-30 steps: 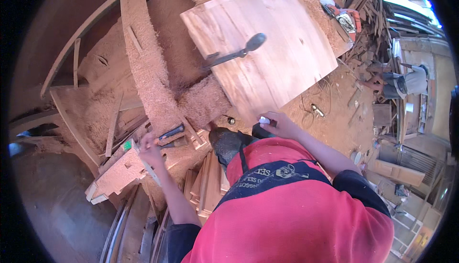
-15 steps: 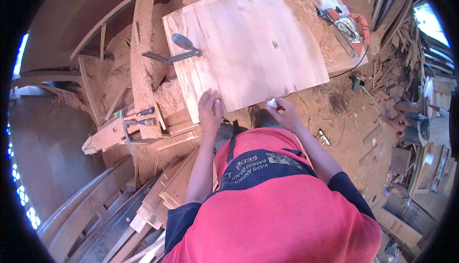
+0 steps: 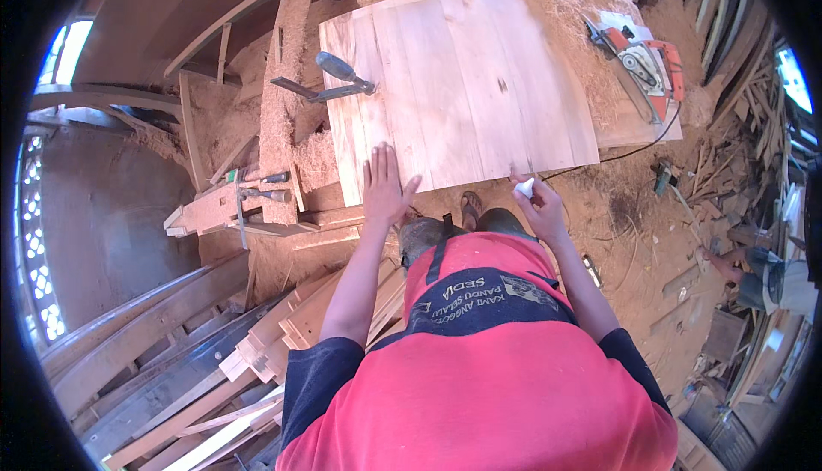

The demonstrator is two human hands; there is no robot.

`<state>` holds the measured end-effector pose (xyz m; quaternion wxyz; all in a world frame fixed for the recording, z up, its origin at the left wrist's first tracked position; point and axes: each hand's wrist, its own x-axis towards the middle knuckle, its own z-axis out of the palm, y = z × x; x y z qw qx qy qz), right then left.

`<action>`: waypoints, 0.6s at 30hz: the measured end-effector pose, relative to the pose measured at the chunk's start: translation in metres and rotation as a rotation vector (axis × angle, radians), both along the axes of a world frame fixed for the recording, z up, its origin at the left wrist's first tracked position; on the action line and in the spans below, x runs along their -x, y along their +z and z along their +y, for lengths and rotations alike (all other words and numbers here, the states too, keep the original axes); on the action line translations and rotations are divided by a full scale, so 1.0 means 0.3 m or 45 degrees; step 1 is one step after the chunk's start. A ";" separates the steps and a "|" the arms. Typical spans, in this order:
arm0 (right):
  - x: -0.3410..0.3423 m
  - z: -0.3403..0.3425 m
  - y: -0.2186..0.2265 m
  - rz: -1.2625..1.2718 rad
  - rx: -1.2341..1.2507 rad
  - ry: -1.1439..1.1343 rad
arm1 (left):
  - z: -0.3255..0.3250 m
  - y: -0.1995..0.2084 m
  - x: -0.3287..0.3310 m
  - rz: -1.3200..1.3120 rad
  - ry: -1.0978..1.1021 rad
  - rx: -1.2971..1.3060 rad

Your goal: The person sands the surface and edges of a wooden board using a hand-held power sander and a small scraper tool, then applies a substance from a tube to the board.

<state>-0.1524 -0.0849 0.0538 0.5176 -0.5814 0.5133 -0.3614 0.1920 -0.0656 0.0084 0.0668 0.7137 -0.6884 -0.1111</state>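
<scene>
A broad panel of pale wooden boards lies in front of me, its near edge toward my body. My left hand rests flat on its near left corner with the fingers stretched out. Beside the near right edge, my right hand pinches a small white piece with a narrow tip; its exact kind is hard to make out. At the panel's left side sits a metal bar clamp with a blue-grey handle.
An orange power planer with a black cord lies right of the panel. Chisels sit on a wooden block at left. Stacked planks stand near my left side. Wood shavings cover the bench and ground. Another person's leg shows at far right.
My left hand has flattened and spread its fingers on the panel's near left corner. My right hand still pinches the white piece, now close to the panel's near right edge.
</scene>
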 end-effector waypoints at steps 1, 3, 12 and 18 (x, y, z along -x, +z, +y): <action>0.010 0.006 0.005 0.004 -0.010 0.006 | 0.001 0.010 -0.001 -0.030 0.067 0.030; 0.032 0.015 0.017 0.147 -0.065 0.078 | 0.015 0.020 0.044 -0.004 0.001 -0.034; 0.104 0.027 -0.023 0.124 -0.020 0.018 | 0.060 0.007 0.015 -0.121 0.143 -0.028; 0.114 0.025 -0.031 0.069 -0.042 -0.005 | 0.145 0.021 0.016 -0.069 -0.218 -0.245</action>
